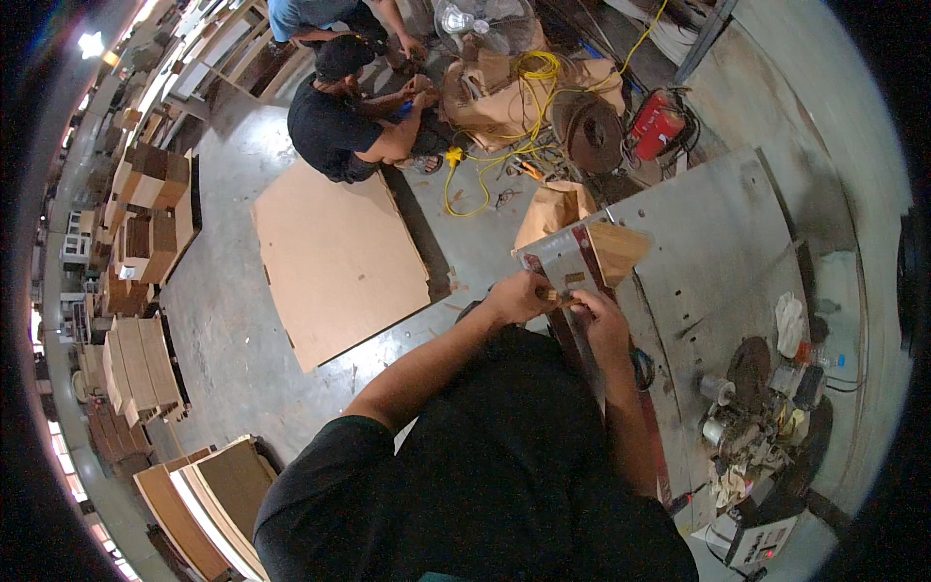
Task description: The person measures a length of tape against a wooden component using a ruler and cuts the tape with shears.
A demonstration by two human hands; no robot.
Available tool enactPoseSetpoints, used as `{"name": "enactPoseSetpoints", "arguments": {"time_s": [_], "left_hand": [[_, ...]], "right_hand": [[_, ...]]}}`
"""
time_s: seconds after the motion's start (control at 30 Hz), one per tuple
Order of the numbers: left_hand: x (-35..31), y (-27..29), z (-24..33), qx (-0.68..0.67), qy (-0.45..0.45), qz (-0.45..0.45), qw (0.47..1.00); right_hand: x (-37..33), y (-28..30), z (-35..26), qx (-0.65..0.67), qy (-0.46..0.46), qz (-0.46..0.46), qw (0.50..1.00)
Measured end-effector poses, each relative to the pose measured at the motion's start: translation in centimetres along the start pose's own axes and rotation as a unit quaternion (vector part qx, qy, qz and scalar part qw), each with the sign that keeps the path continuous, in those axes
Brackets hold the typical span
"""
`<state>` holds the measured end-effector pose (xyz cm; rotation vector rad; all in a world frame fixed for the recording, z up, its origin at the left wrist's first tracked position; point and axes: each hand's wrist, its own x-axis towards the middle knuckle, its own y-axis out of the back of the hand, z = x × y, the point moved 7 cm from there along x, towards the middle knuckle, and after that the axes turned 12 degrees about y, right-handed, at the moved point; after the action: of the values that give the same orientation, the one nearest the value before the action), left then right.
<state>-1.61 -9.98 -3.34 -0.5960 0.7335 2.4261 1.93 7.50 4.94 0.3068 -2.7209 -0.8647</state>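
My left hand [522, 298] and my right hand [605, 328] are close together over the edge of a grey metal table [698, 242]. Both are closed, fingertips pinching a small tan-brown piece [554, 297] that looks like cardboard or wood; the fingers hide most of it. Just beyond the hands, a dark red bar [589, 256] runs along the table edge. A flat tan board piece [618, 254] lies against the bar, and a crumpled brown paper bag [555, 213] sits past the table's far corner.
Left of me a large cardboard sheet [335, 257] lies on the floor; a person in black [335, 126] crouches at its far end, another person [315, 15] beyond. Yellow cable [538, 73] and a red machine [659, 124] are ahead. Clutter [752, 436] covers the table's right side.
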Motion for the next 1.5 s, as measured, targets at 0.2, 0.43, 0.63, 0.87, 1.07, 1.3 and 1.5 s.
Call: {"name": "enactPoseSetpoints", "arguments": {"time_s": [0.2, 0.43, 0.63, 0.87, 1.07, 1.3, 1.5], "left_hand": [[-1.5, 1.5, 2.2, 0.055, 0.037, 0.041, 0.997], [-1.6, 1.9, 2.6, 0.052, 0.042, 0.042, 0.997], [-1.3, 1.8, 2.2, 0.031, 0.044, 0.057, 0.997], [-1.2, 1.8, 1.7, 0.056, 0.069, 0.048, 0.995], [-1.4, 1.7, 1.4, 0.037, 0.096, 0.032, 0.994], [-1.9, 2.3, 2.5, 0.076, 0.068, 0.056, 0.993], [-1.7, 2.2, 2.1, 0.068, 0.083, 0.046, 0.993]], "right_hand": [[-0.1, -0.8, 0.6, -0.021, 0.012, 0.011, 1.000], [-0.2, -1.2, 0.7, -0.016, -0.005, 0.026, 1.000], [-0.4, -1.4, 0.7, -0.007, -0.032, 0.024, 0.999], [-0.4, -1.4, 0.8, -0.029, -0.025, 0.009, 0.999], [-0.5, -1.5, 0.7, -0.036, -0.022, 0.009, 0.999], [-0.5, -1.7, 0.7, -0.037, -0.049, -0.024, 0.998], [-0.6, -1.7, 0.7, -0.043, -0.060, -0.026, 0.997]]}}
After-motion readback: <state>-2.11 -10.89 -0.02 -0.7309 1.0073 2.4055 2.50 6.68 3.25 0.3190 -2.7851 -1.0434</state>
